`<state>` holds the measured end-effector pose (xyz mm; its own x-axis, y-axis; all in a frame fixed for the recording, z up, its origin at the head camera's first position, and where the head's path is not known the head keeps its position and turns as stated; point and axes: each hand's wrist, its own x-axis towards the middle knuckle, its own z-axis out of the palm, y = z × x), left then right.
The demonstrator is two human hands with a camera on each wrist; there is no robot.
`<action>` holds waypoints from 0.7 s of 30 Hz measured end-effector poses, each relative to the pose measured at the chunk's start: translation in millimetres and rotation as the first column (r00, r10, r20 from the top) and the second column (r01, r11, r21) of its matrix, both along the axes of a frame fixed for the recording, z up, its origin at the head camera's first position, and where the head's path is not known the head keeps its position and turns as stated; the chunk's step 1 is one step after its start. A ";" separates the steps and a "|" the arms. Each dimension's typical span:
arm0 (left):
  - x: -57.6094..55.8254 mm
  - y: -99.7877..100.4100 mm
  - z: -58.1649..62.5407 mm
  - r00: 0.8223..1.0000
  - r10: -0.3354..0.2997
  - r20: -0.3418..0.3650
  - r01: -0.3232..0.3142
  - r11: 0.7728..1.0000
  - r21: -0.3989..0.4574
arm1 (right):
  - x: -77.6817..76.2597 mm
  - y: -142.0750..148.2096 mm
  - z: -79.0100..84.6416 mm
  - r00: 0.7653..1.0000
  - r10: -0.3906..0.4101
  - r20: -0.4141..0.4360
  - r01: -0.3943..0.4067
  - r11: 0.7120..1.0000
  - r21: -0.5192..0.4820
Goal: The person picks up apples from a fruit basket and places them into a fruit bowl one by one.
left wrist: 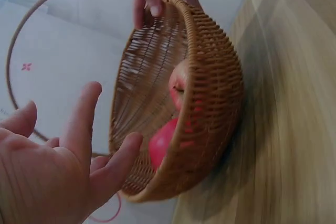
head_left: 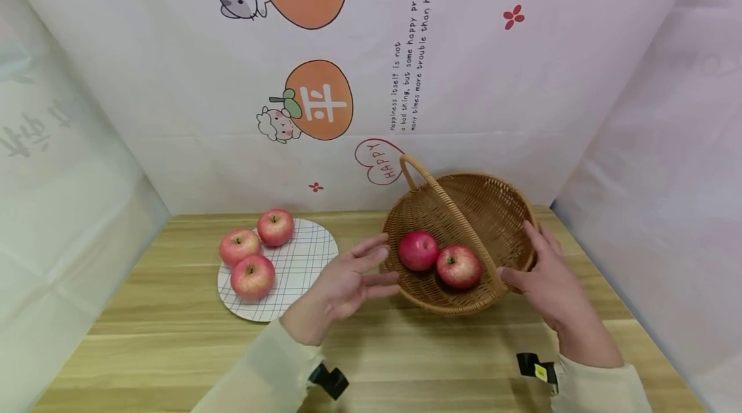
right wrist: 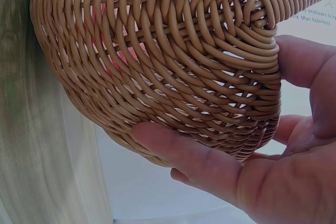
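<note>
A brown wicker basket (head_left: 487,207) with an arched handle (head_left: 449,203) stands at the right back of the wooden table. Inside lie two apples, a dark red one (head_left: 418,250) and a paler streaked one (head_left: 459,267). My right hand (head_left: 553,281) grips the basket's right rim near the handle's base; in the right wrist view its fingers (right wrist: 189,156) lie against the weave. My left hand (head_left: 348,281) is at the basket's left side, fingers spread and fairly straight, holding nothing. Whether its fingertips touch the rim, I cannot tell.
Three pinkish apples, one in front (head_left: 252,277), one at left (head_left: 240,247) and one behind (head_left: 275,227), sit on a round white checked plate or mat (head_left: 301,265) at the left. White printed cloth (head_left: 464,78) walls the table's back and sides.
</note>
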<state>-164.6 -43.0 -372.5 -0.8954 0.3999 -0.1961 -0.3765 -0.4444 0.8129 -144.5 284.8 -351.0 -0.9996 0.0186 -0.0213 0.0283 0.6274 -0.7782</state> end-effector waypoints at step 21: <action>-25.3 80.5 -21.8 0.992 -0.048 0.115 0.045 0.999 0.021 | -1.2 2.1 0.4 1.000 0.000 0.001 0.000 1.000 0.014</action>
<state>-189.9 37.5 -394.3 -0.8475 0.4449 -0.2894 -0.4878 -0.4383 0.7550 -145.7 286.9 -350.6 -0.9996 0.0187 -0.0225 0.0292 0.6380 -0.7695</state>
